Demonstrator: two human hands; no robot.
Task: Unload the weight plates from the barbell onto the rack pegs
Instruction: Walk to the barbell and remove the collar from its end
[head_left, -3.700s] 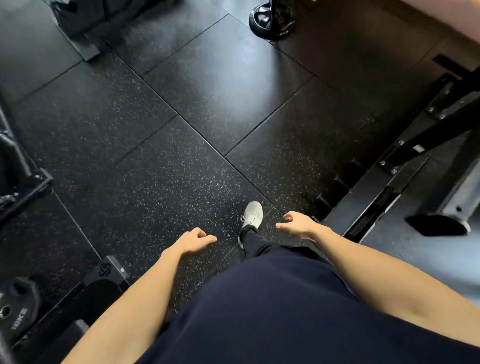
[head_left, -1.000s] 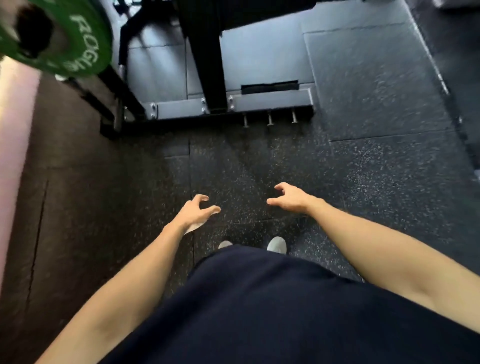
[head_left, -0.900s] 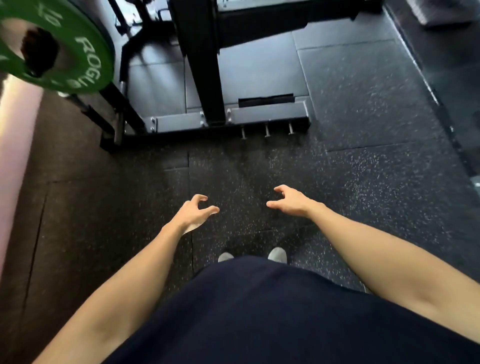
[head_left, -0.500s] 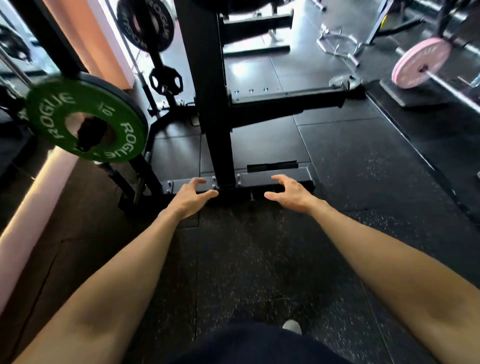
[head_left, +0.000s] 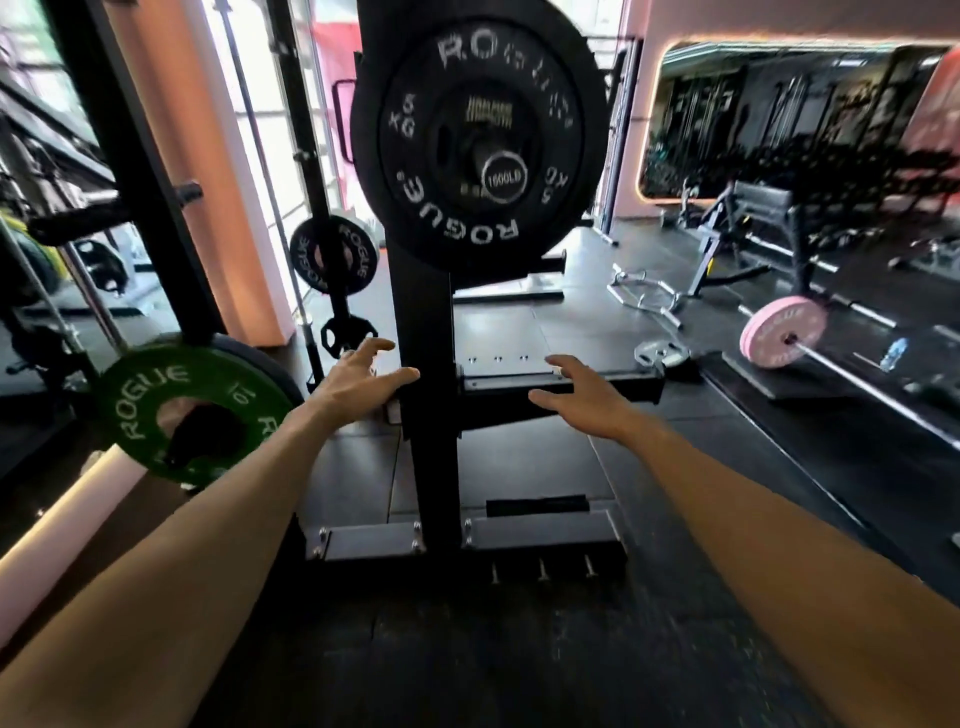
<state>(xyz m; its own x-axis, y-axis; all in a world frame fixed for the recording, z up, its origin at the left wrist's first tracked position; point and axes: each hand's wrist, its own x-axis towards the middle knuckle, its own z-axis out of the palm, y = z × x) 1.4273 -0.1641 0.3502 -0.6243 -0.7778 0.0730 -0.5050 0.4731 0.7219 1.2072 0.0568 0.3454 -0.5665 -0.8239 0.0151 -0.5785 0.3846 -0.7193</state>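
My left hand (head_left: 358, 382) and right hand (head_left: 582, 397) hang released, empty, below the black plate (head_left: 467, 140); rack upright (head_left: 431, 415) between them, green plate (head_left: 182, 410) leftward.

I took the black upright post (head_left: 426, 395) as my landmark. My left hand (head_left: 358, 382) hung just left of it and my right hand (head_left: 584, 397) to its right, both with fingers spread and holding nothing. Above them the big black plate (head_left: 478, 140) blocked the top of the post across its whole width. A horizontal arm (head_left: 561, 387) jutted right from the post, right behind my right hand. Left of the post a green plate (head_left: 192, 410) narrowed the side. Below the hands, the air down to the post's base (head_left: 467, 540) was open.
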